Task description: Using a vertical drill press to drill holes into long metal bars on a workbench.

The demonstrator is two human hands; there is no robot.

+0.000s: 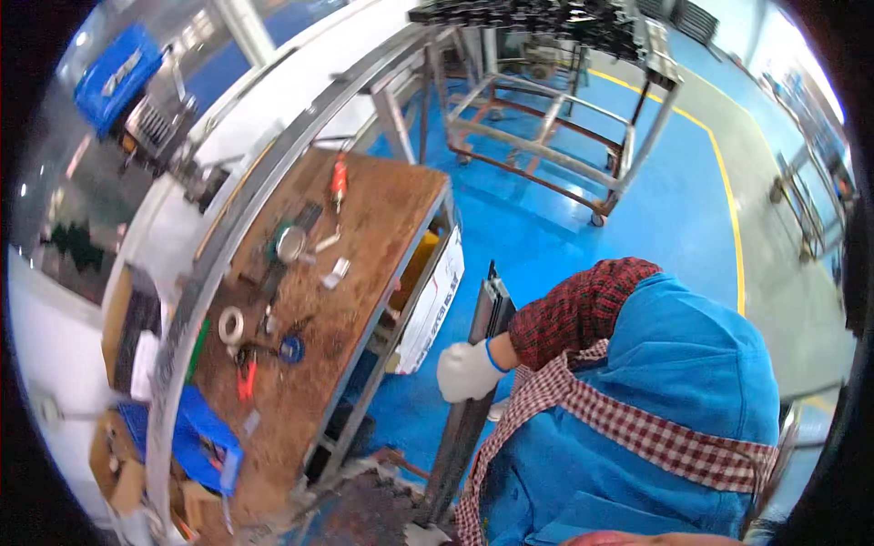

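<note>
My right hand point(466, 371), in a white glove with a blue cuff, is closed around a bundle of long dark metal profiles point(462, 428). The profiles stand at a slant beside my body, their upper ends point(492, 289) rising above the hand. At the bottom edge of the view, a small part of my left hand point(426, 535), also gloved in white, shows at the lower end of the profiles. Its fingers are mostly cut off by the edge. A dark red plaid sleeve point(569, 314) covers my right forearm.
Left stands a wooden workbench point(364, 218) with red-handled pliers point(246, 378), tape rolls point(231, 325), a red tool point(339, 182) and a blue bin point(196, 432). A long metal rail point(264, 196) crosses it. A wheeled rack point(555, 155) carrying dark profiles stands ahead on the blue floor.
</note>
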